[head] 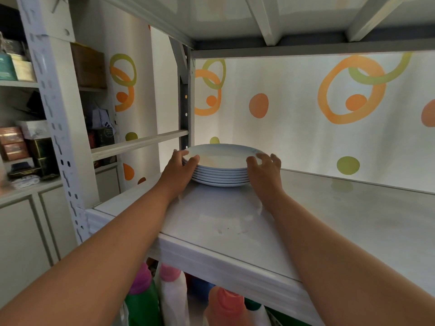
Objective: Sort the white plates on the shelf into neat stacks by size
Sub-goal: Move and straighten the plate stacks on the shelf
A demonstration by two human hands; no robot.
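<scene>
Stack of white plates [221,171] sitting at back-left corner of shelf [329,220], near wall. L hand [180,171] & R hand [263,171] both gripping stack's sides, fingers curling over top plate's rim.

You see a dim interior lit mainly from behind the patterned back panel [306,118], which glows brightest just beyond your fingertips. The stack of white plates [221,170] between your left hand [181,170] and right hand [263,171] catches soft light on its top rim. A pale sheen lies on the shelf surface [341,222] right of your fingers. The cabinets [21,147] far left of your fingers are dark and soft. Wide-angle distortion bends the shelf posts and stretches your forearms toward the lower edges.
</scene>
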